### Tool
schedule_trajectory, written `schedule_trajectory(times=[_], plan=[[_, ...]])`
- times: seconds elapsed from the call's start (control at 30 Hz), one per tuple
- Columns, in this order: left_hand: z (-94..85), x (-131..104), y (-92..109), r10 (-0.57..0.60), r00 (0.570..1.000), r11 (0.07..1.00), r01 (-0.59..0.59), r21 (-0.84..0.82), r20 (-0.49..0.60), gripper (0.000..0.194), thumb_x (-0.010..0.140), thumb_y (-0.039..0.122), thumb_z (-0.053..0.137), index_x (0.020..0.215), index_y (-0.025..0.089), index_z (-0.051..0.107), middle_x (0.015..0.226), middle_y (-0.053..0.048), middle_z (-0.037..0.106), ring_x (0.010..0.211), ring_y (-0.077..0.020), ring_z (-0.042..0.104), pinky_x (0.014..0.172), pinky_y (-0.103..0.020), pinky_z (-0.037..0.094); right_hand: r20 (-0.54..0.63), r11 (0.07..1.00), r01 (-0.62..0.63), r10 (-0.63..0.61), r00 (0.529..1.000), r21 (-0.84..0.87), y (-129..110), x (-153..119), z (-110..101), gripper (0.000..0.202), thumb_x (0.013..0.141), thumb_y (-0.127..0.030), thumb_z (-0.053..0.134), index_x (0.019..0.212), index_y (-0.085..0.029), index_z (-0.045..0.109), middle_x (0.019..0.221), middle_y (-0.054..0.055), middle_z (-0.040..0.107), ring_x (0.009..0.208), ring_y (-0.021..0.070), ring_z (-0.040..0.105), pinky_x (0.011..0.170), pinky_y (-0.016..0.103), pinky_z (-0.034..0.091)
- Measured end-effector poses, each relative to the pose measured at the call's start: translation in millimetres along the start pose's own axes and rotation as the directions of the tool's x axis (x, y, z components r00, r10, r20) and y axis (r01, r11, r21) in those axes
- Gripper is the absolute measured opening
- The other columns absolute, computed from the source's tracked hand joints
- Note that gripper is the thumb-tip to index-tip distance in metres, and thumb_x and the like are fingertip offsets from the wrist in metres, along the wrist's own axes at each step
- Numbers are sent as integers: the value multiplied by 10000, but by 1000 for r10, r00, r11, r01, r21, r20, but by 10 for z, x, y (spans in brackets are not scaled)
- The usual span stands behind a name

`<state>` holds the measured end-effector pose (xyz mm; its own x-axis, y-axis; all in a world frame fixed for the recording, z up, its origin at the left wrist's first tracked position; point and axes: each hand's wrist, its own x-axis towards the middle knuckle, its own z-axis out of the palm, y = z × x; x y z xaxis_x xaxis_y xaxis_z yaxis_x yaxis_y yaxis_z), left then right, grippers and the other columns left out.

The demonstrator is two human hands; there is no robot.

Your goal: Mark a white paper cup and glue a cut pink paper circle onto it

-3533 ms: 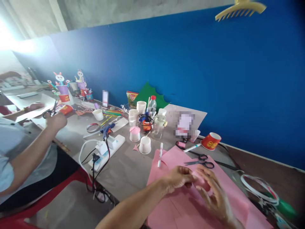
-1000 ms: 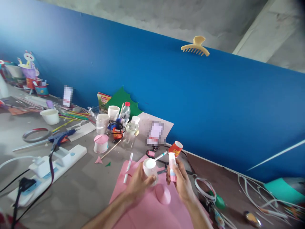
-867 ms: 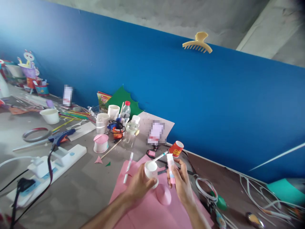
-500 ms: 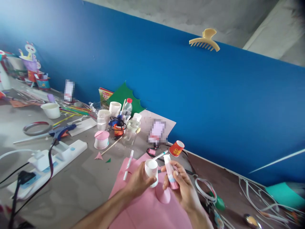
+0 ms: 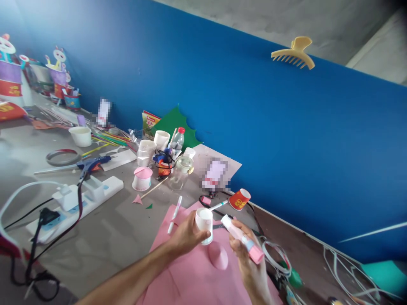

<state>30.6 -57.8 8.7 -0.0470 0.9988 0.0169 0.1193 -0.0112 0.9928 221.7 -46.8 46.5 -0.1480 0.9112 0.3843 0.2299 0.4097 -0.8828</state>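
My left hand (image 5: 188, 232) is closed around a white paper cup (image 5: 204, 226), held above pink paper (image 5: 190, 271). In my right hand (image 5: 247, 250) is a pink and white glue stick (image 5: 243, 238), tilted with its white end toward the cup. The white end stands a little apart from the cup's side. Below, between the hands, a pink paper cone (image 5: 218, 256) lies on the pink sheet. A white marker (image 5: 174, 214) rests at the sheet's left edge, and another pen (image 5: 219, 205) lies behind the cup.
A red paper cup (image 5: 239, 199) lies tipped behind my right hand. At left are a power strip (image 5: 108, 188) with cords and a blue glue gun (image 5: 92, 164). A cone-topped cup (image 5: 142, 179) and a glass jar (image 5: 181, 174) stand further back. White cables (image 5: 276, 254) lie at right.
The glue stick has tilted over from near upright, its pink end swinging right and down. My left hand still grips the cup. The whole view has shifted slightly.
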Motion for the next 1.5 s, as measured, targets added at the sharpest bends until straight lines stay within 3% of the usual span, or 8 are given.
schedule_trajectory(times=[0.13,0.33,0.43,0.67,0.83,1.1,1.27,1.5], plan=[[0,2,9,37,999,999,-37,-6,25,539,715,362,680,1180,146,515,1164,-121,638,1052,-270,596,871,-362,480,39,989,83,-79,996,-120,-1,-59,105,360,846,-417,632,1145,-216,635,995,108,695,843,249,672,738,347,557],[-5,-16,51,42,999,999,-42,-3,21,585,701,486,683,1150,142,532,1091,-125,664,955,-264,620,793,-359,501,137,975,175,-156,978,-140,-94,-84,241,233,864,-322,598,1065,-208,625,990,104,691,772,215,686,635,277,565],[-5,-23,60,76,997,997,-76,4,24,599,706,535,673,1140,144,540,1054,-118,671,927,-261,624,778,-350,504,130,978,160,-143,981,-130,-105,-74,244,262,846,-345,620,1064,-200,625,1002,111,692,818,233,685,650,286,567],[-1,-27,89,86,996,995,-87,45,21,532,707,403,683,1158,152,554,1105,-115,658,957,-256,617,833,-351,495,30,997,32,-30,999,-69,-19,-83,243,323,849,-407,622,1091,-194,635,859,78,701,693,212,662,602,306,553],[1,-20,43,102,994,993,-103,56,30,547,706,411,690,1172,155,560,1093,-119,666,932,-262,624,825,-369,503,81,981,138,-128,988,-134,4,-106,285,310,845,-321,634,1129,-197,637,1064,128,697,903,262,691,718,338,588],[4,-9,33,94,995,990,-97,107,32,490,708,393,711,1127,171,583,1078,-97,670,895,-241,627,763,-323,501,216,899,385,-341,915,-210,23,-119,306,352,862,-178,594,1208,-237,610,911,82,718,831,253,713,655,340,603],[7,-28,92,97,995,991,-98,86,17,465,729,475,689,1078,178,609,1055,-87,678,903,-242,627,749,-311,498,288,870,412,-335,897,-271,-10,-110,269,350,863,-189,576,1206,-236,628,874,88,706,814,269,706,613,360,598],[26,-8,43,36,999,994,-35,105,-11,478,678,300,704,1119,159,585,1109,-117,666,976,-268,620,826,-354,490,335,860,397,-289,897,-320,-120,-79,140,343,833,-214,623,1169,-268,657,989,90,732,896,289,703,674,385,605]])
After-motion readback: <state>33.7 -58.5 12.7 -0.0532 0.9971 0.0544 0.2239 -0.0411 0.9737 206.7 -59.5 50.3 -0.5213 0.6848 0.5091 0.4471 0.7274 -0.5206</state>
